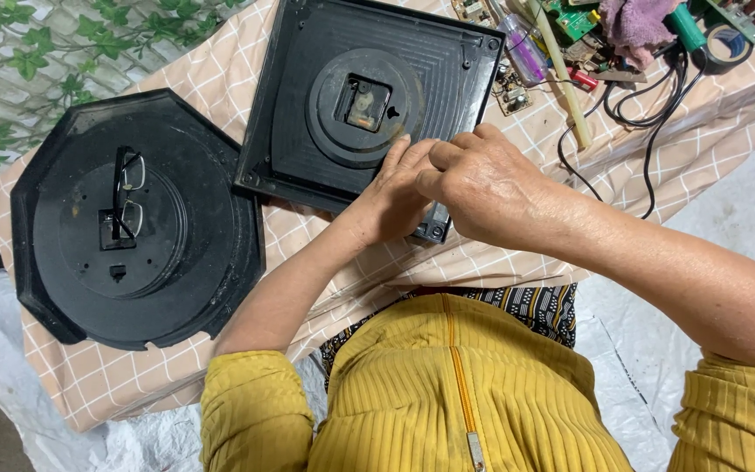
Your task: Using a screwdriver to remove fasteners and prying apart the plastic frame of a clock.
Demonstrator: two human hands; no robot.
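Hands first: our left hand (395, 188) and right hand (474, 175) meet at the lower right corner of the square black clock back (308, 131), which lies face down on the checked peach cloth (220, 79). The left hand's fingers rest flat on the ribbed plastic. The right hand is curled, fingertips pinched together just over the left; whether it grips some small part we cannot tell, since the knuckles hide the tips.

At the centre of the square back sits the clock movement (366, 100), in its round recess, at about 11 o'clock from our hands. It looks seated, so we judge that removing or swapping it has not visibly begun on this clock, and the back itself is still whole and closed.

At 9 o'clock, well apart from the hands, lies the octagonal black clock back (133, 218), with a pair of spectacles (128, 197) resting over its middle. It is untouched at this moment.

At 1 o'clock, along the far edge of the cloth, lie circuit boards (574, 22), black wires (648, 114), a roll of tape (727, 44) and a purple rag (640, 17).
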